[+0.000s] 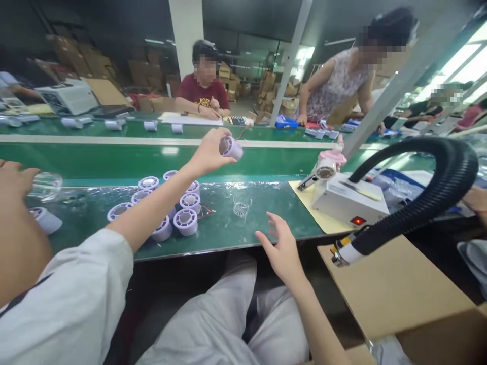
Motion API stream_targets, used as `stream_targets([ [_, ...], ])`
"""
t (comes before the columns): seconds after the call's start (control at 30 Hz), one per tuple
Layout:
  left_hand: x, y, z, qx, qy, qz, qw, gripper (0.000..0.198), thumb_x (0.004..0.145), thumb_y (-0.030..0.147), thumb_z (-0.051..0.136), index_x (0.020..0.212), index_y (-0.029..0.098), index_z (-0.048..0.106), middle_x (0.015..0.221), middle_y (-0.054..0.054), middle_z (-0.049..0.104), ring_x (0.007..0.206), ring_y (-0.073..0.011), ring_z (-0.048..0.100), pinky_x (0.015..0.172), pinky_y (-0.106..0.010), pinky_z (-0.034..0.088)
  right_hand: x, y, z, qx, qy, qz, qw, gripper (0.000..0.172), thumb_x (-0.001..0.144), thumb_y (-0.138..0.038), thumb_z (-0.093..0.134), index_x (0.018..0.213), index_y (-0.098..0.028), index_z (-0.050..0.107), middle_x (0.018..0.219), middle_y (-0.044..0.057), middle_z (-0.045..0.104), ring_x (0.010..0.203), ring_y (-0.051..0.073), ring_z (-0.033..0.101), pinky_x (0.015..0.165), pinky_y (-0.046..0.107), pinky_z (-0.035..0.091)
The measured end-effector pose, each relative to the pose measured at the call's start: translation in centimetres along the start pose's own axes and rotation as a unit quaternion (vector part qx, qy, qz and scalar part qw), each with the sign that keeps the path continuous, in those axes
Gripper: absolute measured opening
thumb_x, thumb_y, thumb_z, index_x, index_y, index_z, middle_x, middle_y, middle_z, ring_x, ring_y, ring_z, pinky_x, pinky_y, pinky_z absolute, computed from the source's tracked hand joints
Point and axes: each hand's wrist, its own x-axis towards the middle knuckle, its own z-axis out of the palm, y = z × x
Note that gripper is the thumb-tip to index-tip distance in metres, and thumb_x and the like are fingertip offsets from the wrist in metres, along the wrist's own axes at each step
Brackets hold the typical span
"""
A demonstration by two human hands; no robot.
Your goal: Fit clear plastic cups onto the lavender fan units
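Note:
My left hand (pixel 211 151) is raised over the green conveyor belt (pixel 114 162) and closed around a small lilac round fan housing (pixel 231 147). My right hand (pixel 280 247) hovers open at the near edge of the table, fingers spread, holding nothing. A clear plastic grille piece (pixel 241 207) lies on the table just ahead of the right hand. Several more lilac fan housings (pixel 185 221) sit clustered on the table under my left forearm.
A white box-shaped machine (pixel 348 202) with a red switch stands at right, a black corrugated hose (pixel 429 197) arching over a cardboard box (pixel 395 289). At far left another person's hand (pixel 13 175) holds a clear part (pixel 46 185). Two people work across the belt.

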Motion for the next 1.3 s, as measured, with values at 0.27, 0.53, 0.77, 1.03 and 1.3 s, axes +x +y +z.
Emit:
stream_targets([
  [0.27, 4.8, -13.5, 4.7, 0.157, -0.225, -0.161, 0.948, 0.039, 0.072, 0.024, 0.066, 0.106, 0.011, 0.054, 0.106, -0.009, 0.056, 0.097, -0.0207, 0.053, 0.085, -0.037, 0.044, 7.7, 3.3, 5.5, -0.025, 0.002, 0.018, 1.0, 0.041, 0.068, -0.038, 0.064, 0.1, -0.015, 0.056, 0.123, 0.017, 0.052, 0.116, 0.031, 0.046, 0.1, 0.052, 0.034],
  [0.53, 1.9, -11.8, 1.4, 0.169, -0.327, -0.122, 0.922, 0.063, 0.068, 0.046, 0.064, 0.12, 0.014, 0.05, 0.125, -0.015, 0.047, 0.115, -0.0313, 0.044, 0.094, -0.039, 0.035, 5.3, 2.9, 3.1, 0.106, -0.081, 0.029, 0.991, 0.029, 0.072, -0.045, 0.063, 0.068, -0.019, 0.052, 0.125, 0.015, 0.051, 0.121, 0.029, 0.044, 0.095, 0.046, 0.041],
  [0.77, -0.8, -10.9, -1.0, 0.069, -0.531, -0.048, 0.843, 0.044, 0.05, 0.04, 0.076, 0.092, 0.027, 0.069, 0.096, 0.0, 0.066, 0.086, -0.018, 0.058, 0.068, -0.021, 0.041, 0.0, 1.0, -1.3, 0.204, -0.13, 0.11, 0.964, 0.03, 0.077, -0.051, 0.056, 0.088, -0.022, 0.057, 0.127, 0.011, 0.052, 0.116, 0.031, 0.05, 0.1, 0.048, 0.036],
  [1.03, -0.6, -11.7, 0.6, 0.108, -0.432, -0.031, 0.895, 0.045, 0.078, 0.049, 0.047, 0.105, 0.016, 0.063, 0.101, -0.01, 0.064, 0.086, -0.0207, 0.056, 0.072, -0.026, 0.04, -3.5, 0.0, -2.1, 0.265, -0.107, 0.163, 0.944, 0.031, 0.081, -0.049, 0.048, 0.101, -0.026, 0.054, 0.128, 0.008, 0.048, 0.11, 0.029, 0.052, 0.099, 0.048, 0.035],
  [1.3, -0.5, -11.8, -0.1, 0.044, -0.477, 0.006, 0.878, 0.059, 0.039, 0.009, 0.07, 0.096, 0.024, 0.066, 0.114, -0.002, 0.059, 0.095, -0.0193, 0.054, 0.078, -0.023, 0.042, -3.7, 0.6, -1.3, 0.312, -0.114, 0.169, 0.928, 0.036, 0.083, -0.052, 0.043, 0.104, -0.024, 0.054, 0.12, 0.007, 0.05, 0.103, 0.024, 0.056, 0.082, 0.032, 0.047],
])
